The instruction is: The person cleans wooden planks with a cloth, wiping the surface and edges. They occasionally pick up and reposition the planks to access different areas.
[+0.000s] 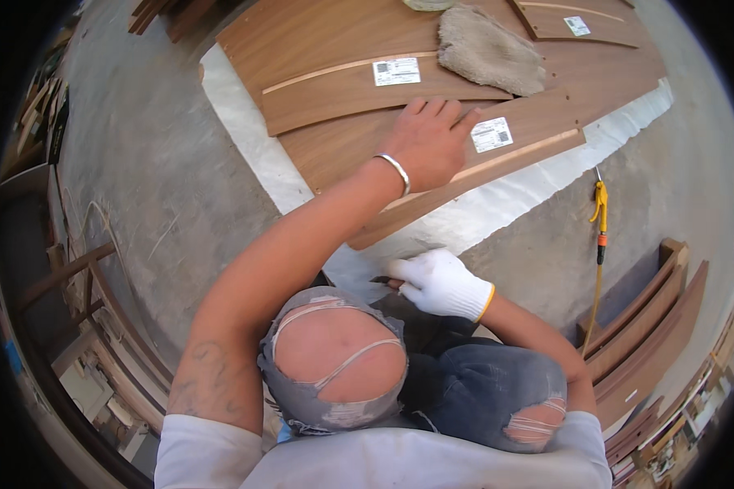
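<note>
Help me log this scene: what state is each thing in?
Brown wooden panels: overlapping
Bare left hand: touching nearest panel
White-gloved right hand: curled, hold unclear
Beige fleecy pad: lying on panels
Thin white sheet: spread under panels
Yellow air gun: tan hose attached
Grey denim trousers: ripped

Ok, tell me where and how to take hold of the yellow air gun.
Probably by its yellow body, with the gloved right hand coming from the near side: the thin nozzle points away and the hose trails back toward the person.
</note>
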A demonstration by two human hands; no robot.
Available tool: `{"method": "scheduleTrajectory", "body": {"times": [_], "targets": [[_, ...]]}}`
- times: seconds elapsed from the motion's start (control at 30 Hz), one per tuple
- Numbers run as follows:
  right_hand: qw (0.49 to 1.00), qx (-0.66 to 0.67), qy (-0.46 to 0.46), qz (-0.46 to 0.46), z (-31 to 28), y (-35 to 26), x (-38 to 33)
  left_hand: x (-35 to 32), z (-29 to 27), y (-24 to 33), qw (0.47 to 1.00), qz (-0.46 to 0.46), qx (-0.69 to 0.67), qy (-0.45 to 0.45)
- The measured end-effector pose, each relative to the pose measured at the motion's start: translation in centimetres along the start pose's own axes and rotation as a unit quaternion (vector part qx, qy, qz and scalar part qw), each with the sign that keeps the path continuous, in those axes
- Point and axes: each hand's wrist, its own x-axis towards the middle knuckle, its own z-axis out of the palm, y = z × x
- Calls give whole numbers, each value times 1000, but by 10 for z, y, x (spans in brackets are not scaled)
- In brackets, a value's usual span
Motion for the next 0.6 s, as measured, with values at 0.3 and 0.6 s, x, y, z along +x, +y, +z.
{"method": "scheduleTrajectory", "body": {"times": [0.3,0.6], "targets": [[911,284,184,236,-40,25,-104,-10,-1,15,1000,20,7,12],[764,-40,348,543,9,133,-191,-20,-5,34,993,58,41,-94]]}}
